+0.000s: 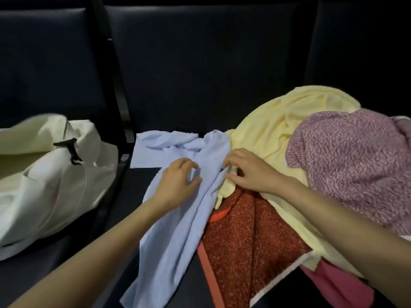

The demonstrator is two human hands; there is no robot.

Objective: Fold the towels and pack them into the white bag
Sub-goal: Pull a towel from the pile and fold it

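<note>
A: Lower centre: blue towel (pixel 178 207) lies crumpled, its long end trailing toward the bottom edge. Hands?

B: Left hand (pixel 178 181) curls its fingers into a bunch of the blue towel. Right hand (pixel 246 172) pinches the towel's right-hand edge. Probable reason: drawing it free of the pile so it can be spread for folding.

A: The pile?

B: Right half of frame. Red towel (pixel 249 236) is nearest, pink towel (pixel 338 283) at lower right. Yellow towel (pixel 278 121) is draped over the red one, with purple towel (pixel 351 161) on top.

A: The bag?

B: White bag (pixel 55 178), middle left, slumped on the dark seat (pixel 200 74), near the blue towel but apart from it. Black clip (pixel 71 150) near its top. Contents not visible.

A: Unresolved?

B: Whether the right fingers also catch yellow cloth cannot be told. The pile is cut off at the right edge, so the towel count is unknown. Nothing looks folded yet.
</note>
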